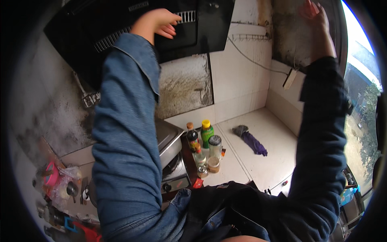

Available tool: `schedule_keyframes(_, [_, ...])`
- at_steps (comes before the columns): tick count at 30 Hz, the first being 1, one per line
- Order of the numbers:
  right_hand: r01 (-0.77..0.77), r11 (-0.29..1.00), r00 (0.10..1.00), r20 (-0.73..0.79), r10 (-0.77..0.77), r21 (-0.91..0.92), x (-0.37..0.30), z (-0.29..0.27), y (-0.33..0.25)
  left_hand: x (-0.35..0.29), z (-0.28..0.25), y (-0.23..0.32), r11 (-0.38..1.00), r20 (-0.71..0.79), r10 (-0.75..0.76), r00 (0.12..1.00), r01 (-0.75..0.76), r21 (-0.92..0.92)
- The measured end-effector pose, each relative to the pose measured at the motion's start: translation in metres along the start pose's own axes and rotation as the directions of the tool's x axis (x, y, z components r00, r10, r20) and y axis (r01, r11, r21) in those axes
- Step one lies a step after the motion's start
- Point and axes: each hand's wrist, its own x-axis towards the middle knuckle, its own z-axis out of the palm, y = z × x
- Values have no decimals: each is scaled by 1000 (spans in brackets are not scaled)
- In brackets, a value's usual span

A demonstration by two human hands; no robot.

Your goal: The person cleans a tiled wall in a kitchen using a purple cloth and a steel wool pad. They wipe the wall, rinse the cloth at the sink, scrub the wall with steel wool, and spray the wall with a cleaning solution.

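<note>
My left hand [162, 22] is raised at the front of a black range hood [169, 44]. Its fingers are loosely bent and apart, the tips over a slotted vent [188, 16] in the hood's panel. I see nothing in that hand. High on the right, my right hand [313, 14] is lifted with fingers spread in front of a dark, stained wall panel [287, 34]. It appears to hold nothing, though its fingers are dim. Both arms reach upward in dark blue sleeves.
Below stand a metal pan [171, 141] on a gas stove [177, 183], a green bottle with yellow cap [207, 133], a sauce bottle [192, 137] and jars [215, 147]. A purple cloth [254, 145] lies on the tiled counter. A power strip [289, 79] hangs by its cable on the right.
</note>
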Motion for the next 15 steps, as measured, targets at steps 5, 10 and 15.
schedule_keyframes(5, [-22,993,770,632,89,-113,-138,132,126,2,46,23,839,-124,-133,983,179,514])
schedule_keyframes(10, [820,24,552,800,236,-572,-285,195,134,3,64,23,635,-219,-26,975,185,750])
schedule_keyframes(15, [853,-103,502,749,433,-511,-270,193,173,19,77,-8,546,-204,58,977,140,826])
